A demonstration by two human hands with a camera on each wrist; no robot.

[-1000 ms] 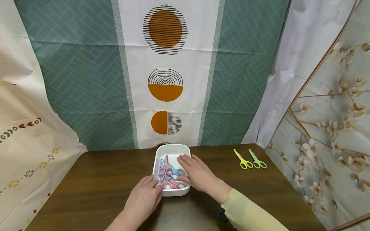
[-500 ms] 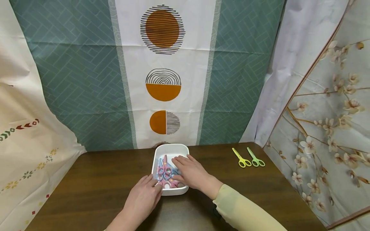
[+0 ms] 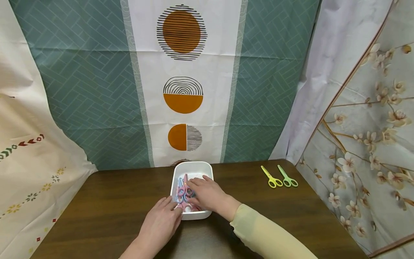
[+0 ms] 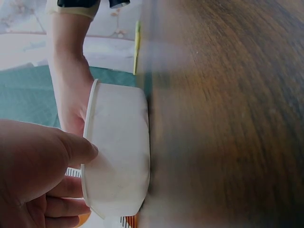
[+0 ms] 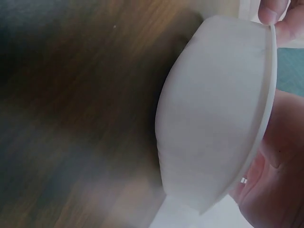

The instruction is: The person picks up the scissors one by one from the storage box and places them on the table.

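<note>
A white plastic tray (image 3: 197, 216) with rounded corners holds several small scissors with pink and blue handles. Uppermost in the pile lies a pair of pink scissors (image 3: 181, 191), beside blue scissors (image 3: 179, 198). My left hand (image 3: 160, 220) pinches the tray's near left corner; in the left wrist view its thumb (image 4: 88, 149) presses the rim from outside. My right hand (image 3: 209, 194) reaches over the right rim into the tray, thumb and fingers spread over the scissors and covering those on the right. In the right wrist view, the tray wall (image 5: 213, 109) hides its fingertips.
Yellow scissors (image 3: 273, 182) and green scissors (image 3: 289, 181) lie side by side on the dark wooden table (image 3: 123, 201), far to the right. A green and white patterned cloth (image 3: 100, 108) hangs behind the table, with floral curtains at the sides.
My right hand has moved left and deeper over the tray, now covering the blue scissors on the right side. My left hand keeps its place at the near left corner.
</note>
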